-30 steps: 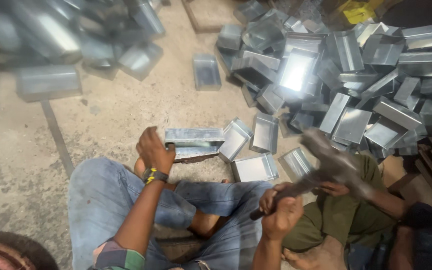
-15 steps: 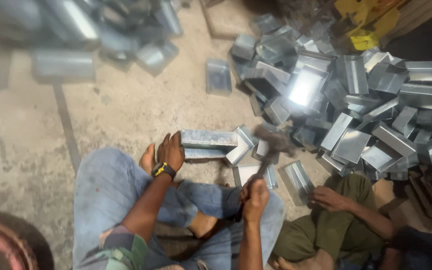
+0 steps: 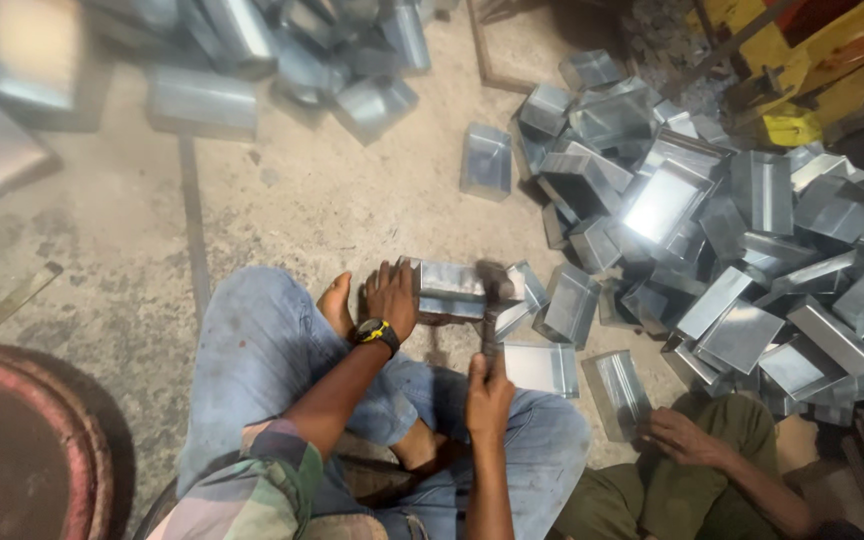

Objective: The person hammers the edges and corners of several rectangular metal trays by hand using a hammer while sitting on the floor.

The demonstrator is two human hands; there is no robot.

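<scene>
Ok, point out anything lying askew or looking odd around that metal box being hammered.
The folded grey sheet-metal boxes on the right lie in a jumbled heap, tipped at all angles. One grey box sits apart on the concrete floor. A bare foot rests close to the hammered box.

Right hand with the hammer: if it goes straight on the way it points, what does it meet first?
Right hand points the hammer up-frame; its head meets the folded metal box the left hand steadies. Motion blur hides any remaining gap.
</scene>
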